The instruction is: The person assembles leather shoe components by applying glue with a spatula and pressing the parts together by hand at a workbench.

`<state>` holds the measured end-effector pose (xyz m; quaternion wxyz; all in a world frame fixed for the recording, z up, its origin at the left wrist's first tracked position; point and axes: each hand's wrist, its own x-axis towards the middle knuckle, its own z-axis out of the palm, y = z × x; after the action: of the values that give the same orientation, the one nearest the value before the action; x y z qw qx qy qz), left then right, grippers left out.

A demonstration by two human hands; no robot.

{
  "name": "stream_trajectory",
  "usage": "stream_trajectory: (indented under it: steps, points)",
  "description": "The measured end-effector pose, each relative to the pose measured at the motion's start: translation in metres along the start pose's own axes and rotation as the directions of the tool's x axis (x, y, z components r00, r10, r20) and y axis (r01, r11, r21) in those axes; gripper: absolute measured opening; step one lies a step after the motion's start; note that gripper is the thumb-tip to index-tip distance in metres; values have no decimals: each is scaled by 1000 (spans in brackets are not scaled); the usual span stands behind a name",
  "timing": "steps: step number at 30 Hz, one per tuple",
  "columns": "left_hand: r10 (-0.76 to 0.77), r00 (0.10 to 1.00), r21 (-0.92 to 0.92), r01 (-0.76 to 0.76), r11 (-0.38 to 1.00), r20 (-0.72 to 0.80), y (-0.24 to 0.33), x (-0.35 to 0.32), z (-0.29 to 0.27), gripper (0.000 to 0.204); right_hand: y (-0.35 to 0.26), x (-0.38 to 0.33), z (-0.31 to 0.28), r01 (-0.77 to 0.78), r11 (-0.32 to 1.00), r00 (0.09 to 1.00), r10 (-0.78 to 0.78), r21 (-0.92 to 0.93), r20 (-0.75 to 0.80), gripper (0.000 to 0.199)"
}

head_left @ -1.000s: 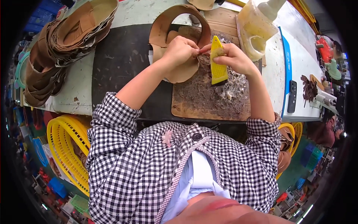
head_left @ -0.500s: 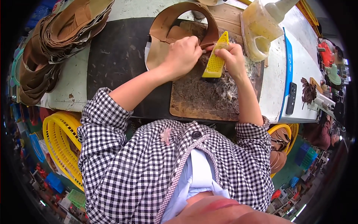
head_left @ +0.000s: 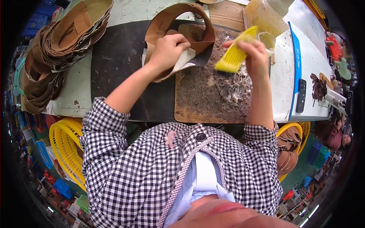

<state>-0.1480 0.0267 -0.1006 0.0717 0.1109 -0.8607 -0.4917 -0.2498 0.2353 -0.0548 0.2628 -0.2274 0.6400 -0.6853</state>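
My left hand (head_left: 167, 51) is closed on the near edge of a brown leather shoe upper (head_left: 154, 31), which stands in an open loop with its pale lining turned up beside my fingers. My right hand (head_left: 255, 57) grips a wedge-shaped yellow plastic tool (head_left: 235, 57) with a ridged face, blurred by motion. The tool is raised apart from the upper, over the right side of a stained work board (head_left: 205, 100) crusted with pale fibrous residue. Behind my right hand stands a translucent cut-open plastic bottle (head_left: 262, 19), yellowed inside.
A black mat (head_left: 118, 76) lies under the board's left side. Brown leather pieces (head_left: 81, 41) are piled at the left of the white table (head_left: 74, 89). Yellow baskets (head_left: 61, 140) flank me below the table edge. A black remote-like object (head_left: 300, 95) lies at right.
My right hand has lifted the yellow tool away from the upper and moved right. My left hand has shifted slightly left with the upper, whose pale lining now shows.
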Motion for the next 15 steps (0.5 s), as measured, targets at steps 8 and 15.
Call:
stream_trajectory:
  steps: [8,15]
  points:
    - [-121,984,-164,98,981,-131,6,-7,20,13,32,-13,44,292,840,880,-423,-458,-215,10]
    - [-67,986,-171,40,985,-155,7,-12,24,13,35,-11,35,340,793,867,-473,-504,-159,10]
